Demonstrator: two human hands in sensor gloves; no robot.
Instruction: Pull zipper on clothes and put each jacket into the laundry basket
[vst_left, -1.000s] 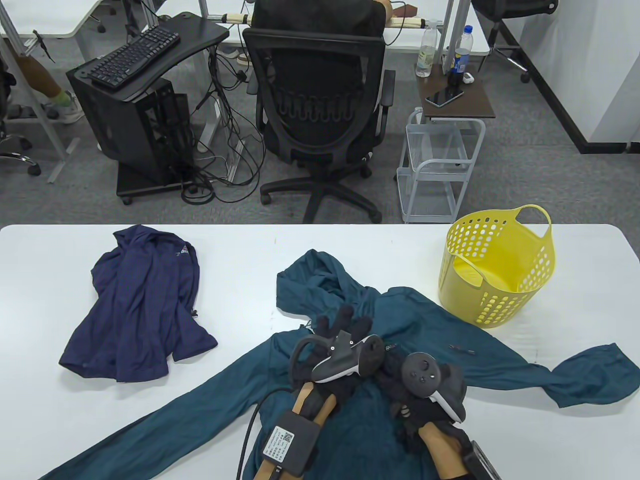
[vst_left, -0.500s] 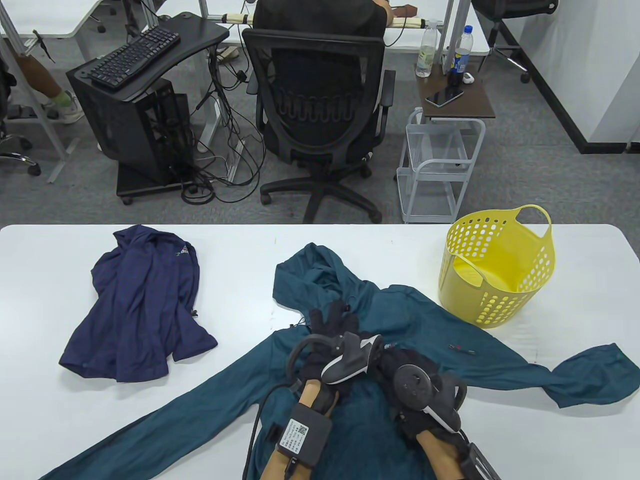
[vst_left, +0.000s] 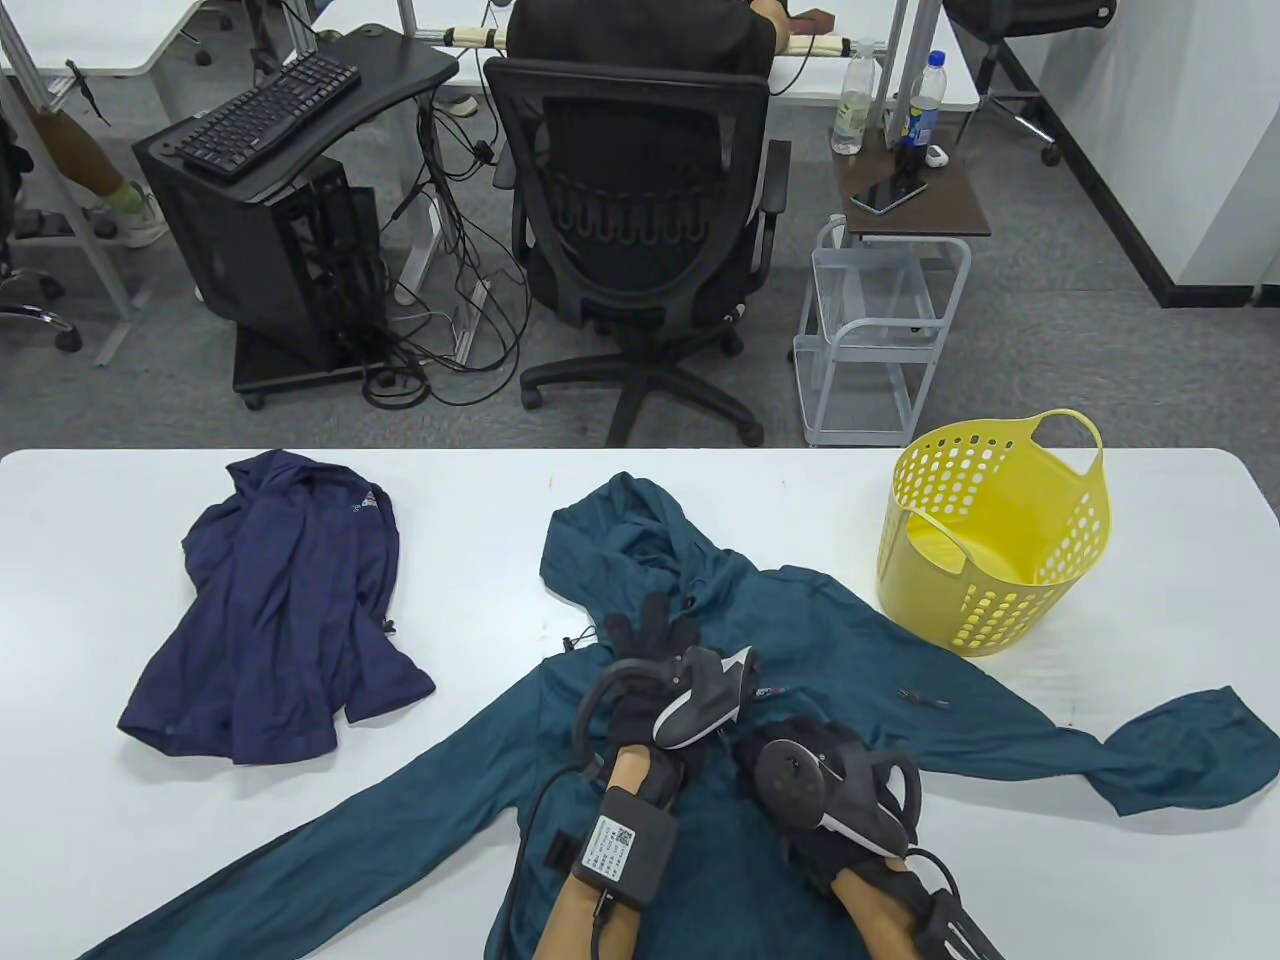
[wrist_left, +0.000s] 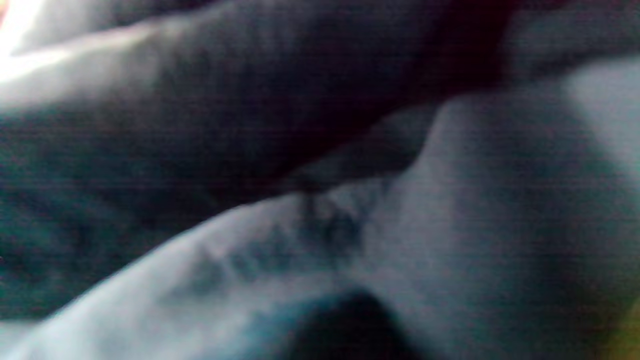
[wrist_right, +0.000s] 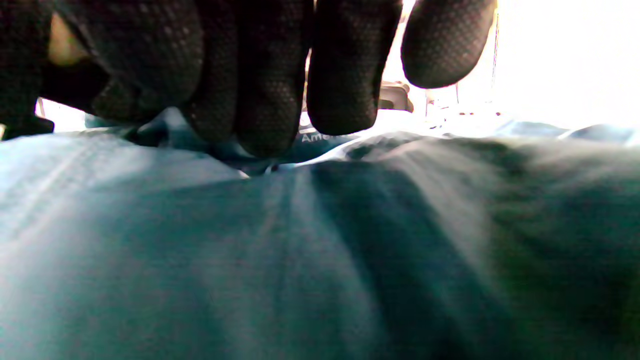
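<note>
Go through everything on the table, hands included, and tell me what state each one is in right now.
teal jacket: spread flat on the table, sleeves out, not in the basket
navy jacket: crumpled on the table's left side, untouched
laundry basket: upright, nothing visible inside
left hand: fingers straight, resting on the teal jacket's chest
right hand: on the teal jacket's front, fingers curled down at the fabric; grip unclear
</note>
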